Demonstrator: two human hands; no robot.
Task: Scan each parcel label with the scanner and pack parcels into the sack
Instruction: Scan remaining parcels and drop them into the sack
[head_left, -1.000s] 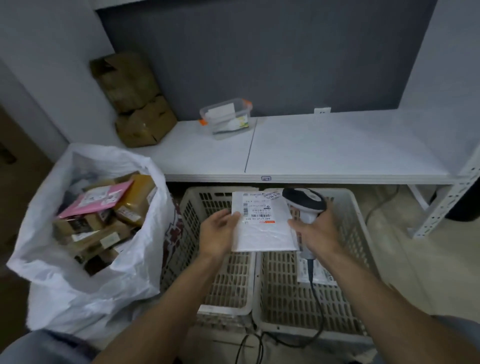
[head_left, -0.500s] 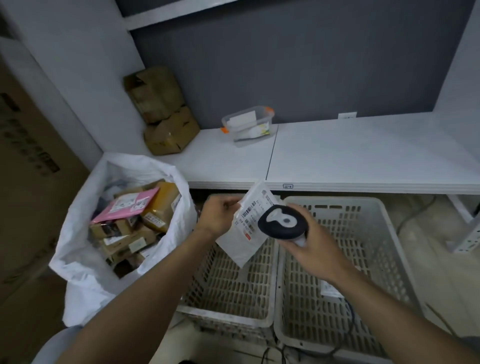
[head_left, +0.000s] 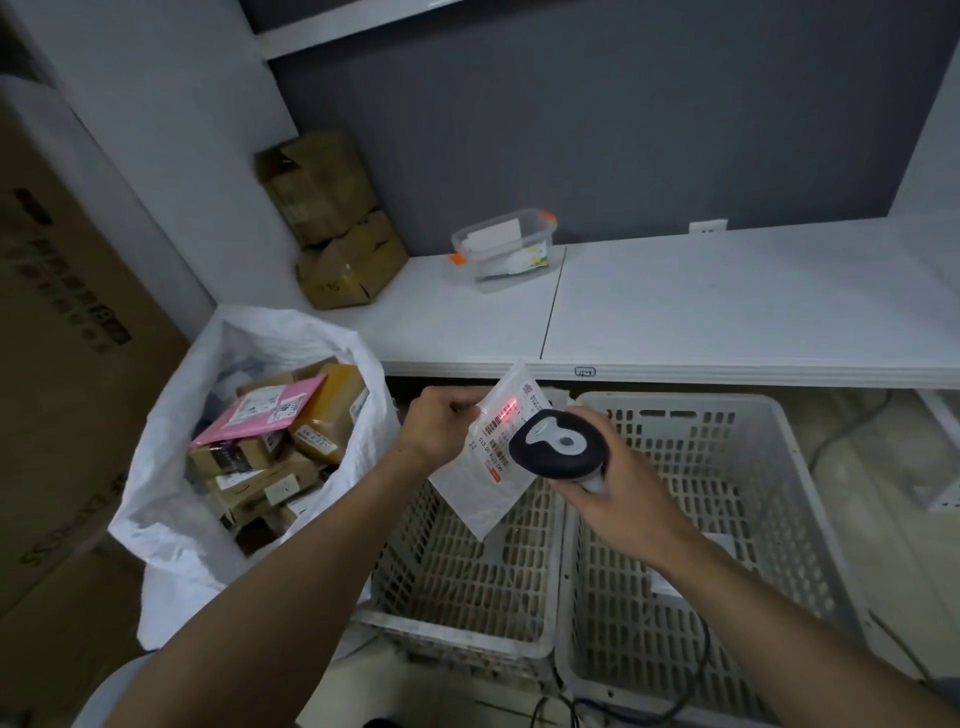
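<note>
From the head camera we saw the left hand (head_left: 441, 423) pinching the upper edge of a white parcel (head_left: 480, 491), fingers curled round it. It held the parcel tilted in the air above the left basket (head_left: 467, 571), just to the right of the sack (head_left: 156, 519). The right hand (head_left: 618, 501) gripped the scanner (head_left: 558, 447), whose dark head sat just in front of the parcel's label (head_left: 493, 430) (a red scan line glowed across the barcode). The sack stood open at the left, filled with brown boxes and a pink mailer (head_left: 270, 410) lying on top. The right basket (head_left: 727, 467) stood beside the left one. On the white shelf (head_left: 727, 301) behind them sat a clear container (head_left: 506, 249), and two cardboard boxes (head_left: 332, 218) were stacked in the corner.
</note>
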